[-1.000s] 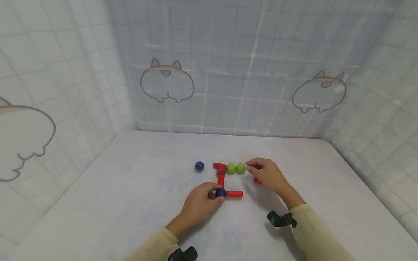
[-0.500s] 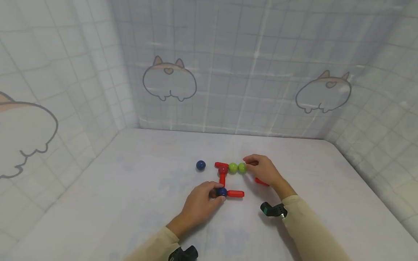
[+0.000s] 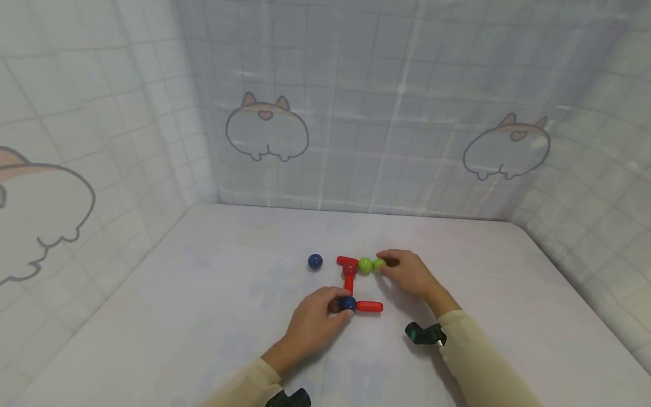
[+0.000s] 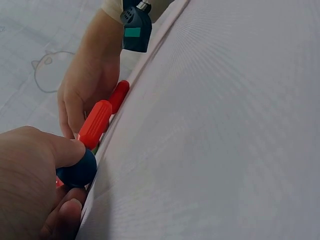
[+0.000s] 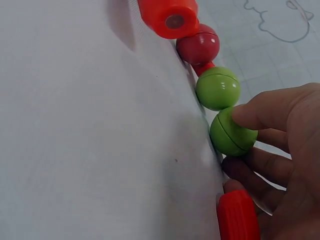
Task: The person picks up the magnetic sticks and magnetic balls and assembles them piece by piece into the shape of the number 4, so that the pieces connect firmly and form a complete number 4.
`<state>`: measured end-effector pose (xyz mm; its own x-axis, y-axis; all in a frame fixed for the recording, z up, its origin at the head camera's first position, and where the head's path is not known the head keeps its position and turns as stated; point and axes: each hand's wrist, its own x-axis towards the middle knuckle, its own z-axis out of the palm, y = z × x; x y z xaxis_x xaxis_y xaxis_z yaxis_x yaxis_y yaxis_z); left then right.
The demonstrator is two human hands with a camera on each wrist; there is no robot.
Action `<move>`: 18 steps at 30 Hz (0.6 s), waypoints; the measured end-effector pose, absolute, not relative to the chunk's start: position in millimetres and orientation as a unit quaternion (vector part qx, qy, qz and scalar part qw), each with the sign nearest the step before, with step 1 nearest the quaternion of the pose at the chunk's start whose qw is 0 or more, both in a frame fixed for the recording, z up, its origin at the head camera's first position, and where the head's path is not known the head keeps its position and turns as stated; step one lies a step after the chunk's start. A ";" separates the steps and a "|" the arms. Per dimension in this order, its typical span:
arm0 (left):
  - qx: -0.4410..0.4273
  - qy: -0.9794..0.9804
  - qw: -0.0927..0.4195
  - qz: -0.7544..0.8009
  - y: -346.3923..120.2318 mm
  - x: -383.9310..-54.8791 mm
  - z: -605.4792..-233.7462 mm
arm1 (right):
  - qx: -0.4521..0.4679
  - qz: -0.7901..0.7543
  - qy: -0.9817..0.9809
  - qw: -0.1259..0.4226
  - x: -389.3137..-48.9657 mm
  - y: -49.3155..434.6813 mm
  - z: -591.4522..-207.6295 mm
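My left hand (image 3: 315, 322) pinches a dark blue ball (image 3: 348, 303) between thumb and fingers. One red rod (image 3: 369, 306) sticks out rightward from that ball; another red rod (image 3: 348, 284) runs between it and a red ball (image 3: 349, 269). Just right of the red ball sits a green ball (image 5: 218, 89). A second green ball (image 5: 233, 132), touching the first, is held by my right hand (image 3: 409, 274), with the thumb on top and fingers on its far side. Close under those fingers, a loose red rod (image 5: 237, 215) shows in the right wrist view; the hand hides it from the head view.
A separate blue ball (image 3: 315, 261) rests on the white tabletop (image 3: 229, 294), left of the red ball. Behind the red ball is a red rod (image 3: 347, 260). Tile-patterned curtains (image 3: 346, 169) with cartoon drawings enclose the back and both sides.
My right hand has moved left and now grips the right-hand green ball. The loose red rod has gone out of sight behind that hand. My left hand stays on the blue ball.
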<state>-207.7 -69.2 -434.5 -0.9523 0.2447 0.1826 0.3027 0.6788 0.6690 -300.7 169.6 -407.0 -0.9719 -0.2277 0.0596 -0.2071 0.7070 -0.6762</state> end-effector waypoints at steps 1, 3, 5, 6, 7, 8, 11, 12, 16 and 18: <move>-0.150 -0.915 0.040 -0.372 -69.0 -207.7 -434.2 | -0.117 -0.364 0.924 0.013 -300.2 169.6 -407.1; -0.149 -0.916 0.041 -0.371 -68.7 -207.6 -433.9 | -0.113 -0.362 0.925 0.011 -299.4 170.1 -407.6; -0.148 -0.916 0.042 -0.370 -68.9 -207.7 -433.6 | -0.112 -0.362 0.926 0.006 -299.0 170.6 -408.3; -0.148 -0.916 0.042 -0.370 -69.0 -207.8 -433.7 | -0.110 -0.362 0.926 0.004 -298.8 170.8 -408.8; -0.148 -0.916 0.043 -0.370 -69.1 -207.7 -433.7 | -0.107 -0.363 0.926 0.002 -298.6 171.0 -409.2; -0.148 -0.916 0.043 -0.370 -69.1 -207.8 -433.8 | -0.105 -0.363 0.926 0.000 -298.2 171.3 -409.5; -0.148 -0.916 0.044 -0.370 -69.1 -207.9 -434.6 | -0.098 -0.365 0.926 -0.005 -296.2 171.7 -410.0; -0.148 -0.916 0.043 -0.371 -69.1 -208.1 -434.8 | -0.097 -0.365 0.926 -0.006 -295.2 171.8 -409.9; -0.148 -0.916 0.041 -0.370 -68.7 -208.4 -435.6 | -0.093 -0.368 0.925 -0.015 -290.9 172.6 -408.2; -0.146 -0.917 0.039 -0.369 -68.7 -208.5 -435.5 | -0.092 -0.372 0.924 -0.022 -289.5 172.9 -406.9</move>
<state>-208.5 -68.7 -435.5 -0.9544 0.2384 0.1798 0.2965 0.6851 0.6654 -289.5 172.9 -406.9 -0.9821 -0.1542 0.1083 -0.1862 0.7067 -0.6826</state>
